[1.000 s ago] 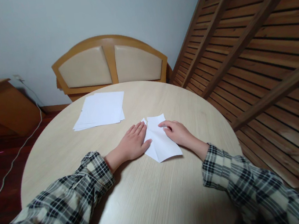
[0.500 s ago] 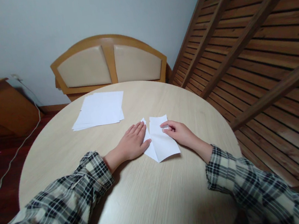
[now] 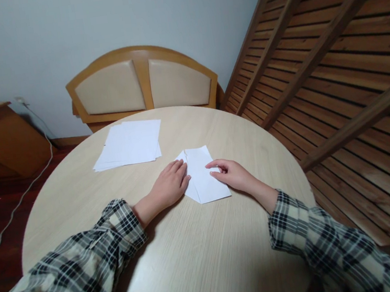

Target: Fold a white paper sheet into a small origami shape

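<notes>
A folded white sheet of paper [image 3: 202,176] lies on the round pale wooden table [image 3: 182,259], pointed toward me. My left hand [image 3: 169,184] rests flat on its left flap, fingers stretched out together. My right hand [image 3: 230,174] sits at the sheet's right edge, fingers loosely curled, fingertips pressing down on the paper. Both sleeves are black-and-white plaid.
A stack of white sheets [image 3: 128,143] lies at the far left of the table. Behind the table stands a wooden chair with beige pads [image 3: 142,83]. A slatted wooden wall [image 3: 330,49] runs along the right. A wooden cabinet [image 3: 1,134] and a white cable [image 3: 21,201] are at left.
The sheet's two upper flaps have come together and the paper now lies flatter and a little farther from me. Both hands shifted slightly with it.
</notes>
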